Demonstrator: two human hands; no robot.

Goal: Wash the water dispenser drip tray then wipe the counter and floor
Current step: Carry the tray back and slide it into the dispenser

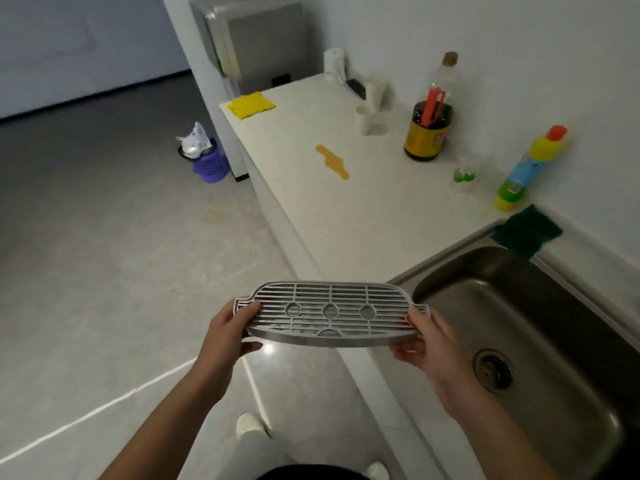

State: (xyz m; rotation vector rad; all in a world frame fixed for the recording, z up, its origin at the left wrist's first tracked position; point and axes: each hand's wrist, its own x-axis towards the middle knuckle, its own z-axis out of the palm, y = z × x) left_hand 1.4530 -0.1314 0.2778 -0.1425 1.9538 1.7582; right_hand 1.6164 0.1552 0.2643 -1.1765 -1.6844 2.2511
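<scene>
While I watch through the head camera, grey floor (86, 237) fills the left, with a purple bin (211, 164) far back beside the counter's end. The left hand (225, 337) grips the left end of the drip tray (330, 313), thumb on top and fingers curled underneath. The slotted tray is held in the air, nearly level, in front of the white counter (363, 220). An orange spill (332, 162) lies farther along the counter. The right hand (427, 348) grasps the tray's right end the same way. Right of it is the steel sink (540, 317), with a green sponge (526, 232) on its far rim.
</scene>
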